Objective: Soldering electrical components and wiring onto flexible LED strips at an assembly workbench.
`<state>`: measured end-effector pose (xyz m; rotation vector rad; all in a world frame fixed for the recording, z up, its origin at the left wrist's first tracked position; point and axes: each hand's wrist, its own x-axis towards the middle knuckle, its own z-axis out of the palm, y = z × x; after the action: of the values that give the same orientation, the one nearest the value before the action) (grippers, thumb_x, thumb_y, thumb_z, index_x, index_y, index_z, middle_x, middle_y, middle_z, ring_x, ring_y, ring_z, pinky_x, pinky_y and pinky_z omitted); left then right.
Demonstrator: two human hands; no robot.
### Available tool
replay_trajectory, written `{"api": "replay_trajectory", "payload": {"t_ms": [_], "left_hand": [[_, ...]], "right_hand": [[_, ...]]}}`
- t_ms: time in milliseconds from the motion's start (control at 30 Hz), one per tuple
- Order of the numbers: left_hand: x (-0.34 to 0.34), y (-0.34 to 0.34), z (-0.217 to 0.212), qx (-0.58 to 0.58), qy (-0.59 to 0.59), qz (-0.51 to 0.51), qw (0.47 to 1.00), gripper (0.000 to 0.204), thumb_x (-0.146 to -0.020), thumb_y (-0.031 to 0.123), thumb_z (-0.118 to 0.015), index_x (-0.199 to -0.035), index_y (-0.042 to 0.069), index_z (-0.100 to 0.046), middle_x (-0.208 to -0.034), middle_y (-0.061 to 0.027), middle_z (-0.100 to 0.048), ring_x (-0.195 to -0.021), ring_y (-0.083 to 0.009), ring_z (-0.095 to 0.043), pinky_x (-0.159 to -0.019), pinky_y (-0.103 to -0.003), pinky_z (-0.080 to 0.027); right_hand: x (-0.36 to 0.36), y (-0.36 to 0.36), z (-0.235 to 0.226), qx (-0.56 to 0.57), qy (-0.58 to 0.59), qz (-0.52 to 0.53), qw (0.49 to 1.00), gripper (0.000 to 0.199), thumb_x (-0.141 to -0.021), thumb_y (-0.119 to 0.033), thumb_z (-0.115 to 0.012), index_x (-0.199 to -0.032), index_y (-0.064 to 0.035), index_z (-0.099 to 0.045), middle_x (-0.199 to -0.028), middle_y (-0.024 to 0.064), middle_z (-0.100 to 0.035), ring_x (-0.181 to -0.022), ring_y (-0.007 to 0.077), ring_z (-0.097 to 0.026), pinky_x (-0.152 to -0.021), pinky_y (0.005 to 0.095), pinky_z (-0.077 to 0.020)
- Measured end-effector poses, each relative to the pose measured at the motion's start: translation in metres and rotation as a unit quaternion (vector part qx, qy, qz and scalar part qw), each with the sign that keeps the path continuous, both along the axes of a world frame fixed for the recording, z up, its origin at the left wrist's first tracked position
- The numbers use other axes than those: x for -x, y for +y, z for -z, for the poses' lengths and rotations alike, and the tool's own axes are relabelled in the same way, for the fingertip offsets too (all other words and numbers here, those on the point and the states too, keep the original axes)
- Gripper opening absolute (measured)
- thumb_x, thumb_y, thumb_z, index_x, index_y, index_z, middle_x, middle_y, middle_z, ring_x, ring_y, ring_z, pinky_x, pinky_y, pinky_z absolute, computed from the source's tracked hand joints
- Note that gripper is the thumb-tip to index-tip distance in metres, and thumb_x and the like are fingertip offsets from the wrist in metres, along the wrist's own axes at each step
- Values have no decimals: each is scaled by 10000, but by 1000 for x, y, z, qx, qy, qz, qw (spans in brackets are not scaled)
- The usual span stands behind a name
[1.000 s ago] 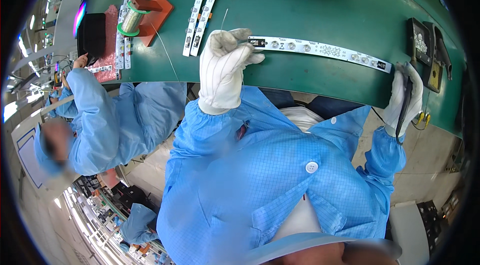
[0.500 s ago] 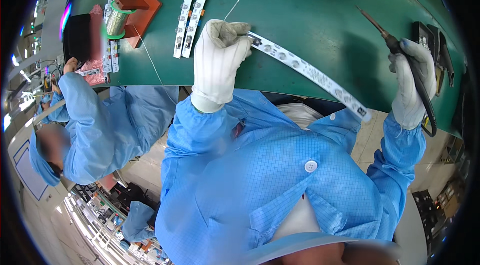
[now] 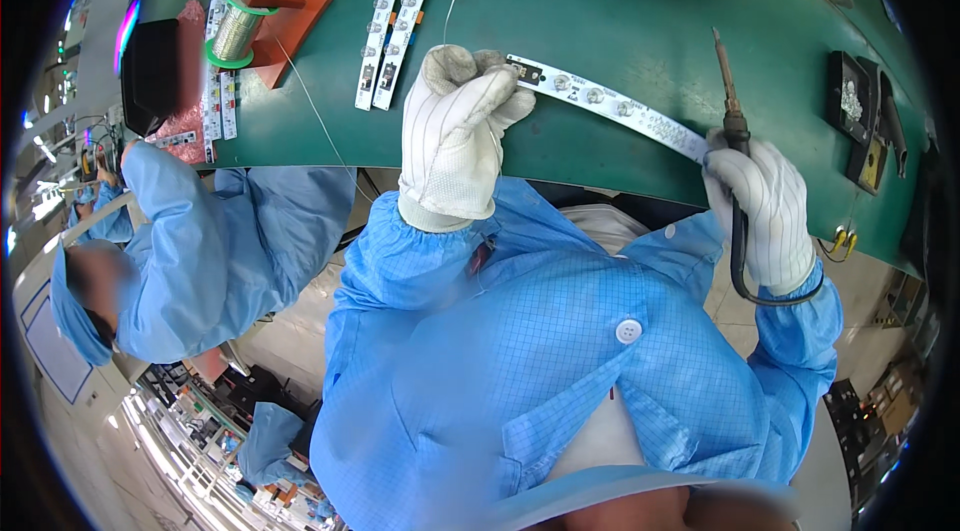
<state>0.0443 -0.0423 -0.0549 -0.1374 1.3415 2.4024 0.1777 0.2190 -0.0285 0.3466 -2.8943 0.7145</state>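
Observation:
My left hand [image 3: 455, 136], in a white striped glove, is closed, its fingertips at the left end of a white LED strip [image 3: 620, 109] with clear lenses. A thin piece of solder wire [image 3: 451, 19] sticks up out of the same hand. My right hand [image 3: 765, 206], also gloved, is closed round a soldering iron [image 3: 735, 121], its tip pointing up and away from me. The strip's right end disappears at my right fingers; whether they pinch it is hard to see. Two more LED strips [image 3: 412, 16] lie side by side beyond my left hand.
A solder spool [image 3: 237, 34] hangs on an orange-red stand [image 3: 300, 26] at the left of the green bench [image 3: 600, 6]. A black soldering iron holder [image 3: 860, 116] stands at the right. Beside me on the left sits a co-worker in blue [image 3: 200, 241], near a dark box [image 3: 155, 76].
My right hand has swung left and down from near the iron holder to the strip's right end, bringing the iron along. My left hand and the strip have shifted slightly right.

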Motion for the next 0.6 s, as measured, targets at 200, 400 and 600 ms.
{"api": "replay_trajectory", "payload": {"t_ms": [200, 400, 600], "left_hand": [[-3, -3, 5, -86, -21, 12, 996, 162, -875, -19, -649, -972, -12, -520, -1008, -117, -571, -887, -188, -627, -778, -269, -563], [0, -4, -21, 183, 71, 64, 978, 113, -873, 55, -643, -919, 3, -554, -1052, -120, -576, -909, -206, -608, -855, -337, -528], [0, -9, -27, 21, 20, 46, 999, 336, -1037, 226, -339, -827, 18, -498, -992, -166, -598, -743, -225, -614, -622, -297, -490]], "right_hand": [[12, 11, 15, 4, 86, -14, 996, 364, -632, 95, -739, -919, -62, -579, -896, 107, -659, -751, 292, -629, -681, 375, -509], [8, 25, 32, 8, 185, -11, 983, 399, -618, 101, -745, -935, -72, -576, -909, 101, -670, -834, 309, -658, -735, 372, -527], [8, 34, 23, -34, 117, -11, 992, 361, -648, 67, -766, -949, -58, -612, -935, 107, -683, -871, 301, -664, -774, 382, -526]]}}
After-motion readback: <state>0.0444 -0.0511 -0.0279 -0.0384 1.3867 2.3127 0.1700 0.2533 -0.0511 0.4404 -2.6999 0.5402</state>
